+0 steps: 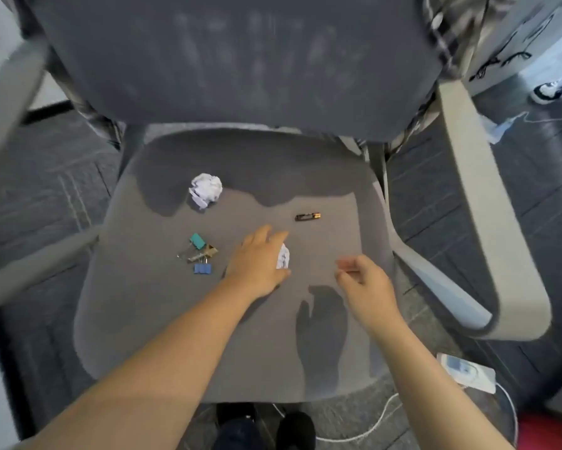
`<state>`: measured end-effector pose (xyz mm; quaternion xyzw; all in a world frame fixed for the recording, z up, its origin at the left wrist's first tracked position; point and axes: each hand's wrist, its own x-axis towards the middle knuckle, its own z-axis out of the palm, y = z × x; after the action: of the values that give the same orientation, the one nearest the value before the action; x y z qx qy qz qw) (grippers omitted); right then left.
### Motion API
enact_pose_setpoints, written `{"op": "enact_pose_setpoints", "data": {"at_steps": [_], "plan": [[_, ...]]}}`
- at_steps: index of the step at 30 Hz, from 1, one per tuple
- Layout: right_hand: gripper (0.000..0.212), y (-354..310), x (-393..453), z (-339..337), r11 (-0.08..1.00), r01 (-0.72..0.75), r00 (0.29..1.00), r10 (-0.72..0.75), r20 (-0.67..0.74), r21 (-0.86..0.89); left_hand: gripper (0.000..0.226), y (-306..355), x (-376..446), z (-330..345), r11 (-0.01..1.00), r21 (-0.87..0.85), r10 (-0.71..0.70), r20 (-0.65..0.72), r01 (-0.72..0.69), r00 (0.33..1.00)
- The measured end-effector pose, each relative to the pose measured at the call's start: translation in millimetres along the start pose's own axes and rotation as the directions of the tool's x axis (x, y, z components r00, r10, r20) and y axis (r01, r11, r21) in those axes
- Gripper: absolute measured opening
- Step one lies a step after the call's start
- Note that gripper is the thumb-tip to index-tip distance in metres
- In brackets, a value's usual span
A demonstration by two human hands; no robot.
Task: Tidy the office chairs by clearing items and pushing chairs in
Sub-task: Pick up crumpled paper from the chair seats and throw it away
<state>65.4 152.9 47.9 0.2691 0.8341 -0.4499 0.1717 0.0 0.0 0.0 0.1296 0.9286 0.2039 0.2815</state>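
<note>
A grey office chair faces me, its seat (pixel 162 319) filling the middle of the view. On the seat lie a crumpled white paper ball (pixel 205 190), a small black battery (pixel 307 216) and a cluster of binder clips (pixel 200 254) in teal, blue and metal. My left hand (pixel 256 263) is over the seat's middle, fingers closed around a small crumpled piece of white paper (pixel 283 256). My right hand (pixel 367 287) hovers to its right, above the seat, fingers loosely curled with nothing visible in them.
The chair's backrest (pixel 234 60) rises at the top, with grey armrests at left (pixel 10 92) and right (pixel 487 206). A white power adapter (pixel 466 371) with a cable lies on the dark carpet at lower right. My shoes (pixel 263 430) show below the seat.
</note>
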Motion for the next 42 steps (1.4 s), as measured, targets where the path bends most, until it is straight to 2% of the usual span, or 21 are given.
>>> {"op": "enact_pose_setpoints", "data": {"at_steps": [2,4,7,11,15,18,22,24,29,33,37,42], "plan": [[0.026,11.2,8.8,6.6,1.0,0.004,1.0,-0.004,-0.006,0.004,0.069,-3.2,11.0,9.5,0.999,0.05,0.01,0.005,-0.01,1.0],[0.027,19.9,14.0,12.0,1.0,-0.003,1.0,0.003,0.003,-0.005,0.064,-7.1,16.2,17.3,0.999,0.03,-0.012,0.01,0.012,1.0],[0.026,22.6,16.2,16.7,1.0,-0.003,1.0,0.003,0.005,0.018,0.055,-4.6,11.6,16.7,0.986,-0.157,-0.059,-0.049,0.05,0.997],[0.026,3.1,21.5,25.5,0.999,0.019,0.999,-0.02,0.032,0.034,0.053,-10.1,-6.0,-13.7,0.926,-0.362,-0.188,-0.204,0.104,0.961],[0.027,-36.2,22.8,39.3,0.997,0.075,0.991,-0.074,0.11,0.0,0.052,-30.3,-34.9,-49.0,0.824,-0.528,-0.405,-0.296,0.205,0.865],[0.032,-65.5,23.6,52.5,0.988,0.146,0.978,-0.137,0.156,-0.052,0.052,-53.7,-50.1,-66.7,0.76,-0.602,-0.516,-0.327,0.247,0.792],[0.046,-96.4,43.4,85.0,0.962,0.25,0.957,-0.228,0.179,-0.111,0.064,-83.9,-49.4,-82.3,0.634,-0.734,-0.648,-0.332,0.244,0.685],[0.052,-105.9,56.5,106.3,0.946,0.28,0.951,-0.251,0.178,-0.162,0.063,-101.0,-43.8,-83.2,0.6,-0.767,-0.677,-0.336,0.226,0.655],[0.068,-115.9,88.3,159.2,0.905,0.37,0.929,-0.357,0.1,-0.209,0.057,-143.3,-18.5,-76.0,0.583,-0.784,-0.672,-0.316,0.215,0.67],[0.071,-121.1,110.0,181.8,0.875,0.394,0.919,-0.384,0.09,-0.283,0.052,-157.6,2.1,-75.1,0.492,-0.862,-0.68,-0.292,0.123,0.672],[0.054,-121.3,121.0,190.0,0.852,0.427,0.904,-0.413,0.113,-0.303,0.043,-158.4,10.2,-72.9,0.44,-0.895,-0.647,-0.263,0.069,0.715],[0.04,-125.0,101.1,167.4,0.883,0.449,0.893,-0.45,0.022,-0.139,0.05,-140.9,5.6,-81.9,0.438,-0.898,-0.604,-0.256,0.046,0.755]]}}
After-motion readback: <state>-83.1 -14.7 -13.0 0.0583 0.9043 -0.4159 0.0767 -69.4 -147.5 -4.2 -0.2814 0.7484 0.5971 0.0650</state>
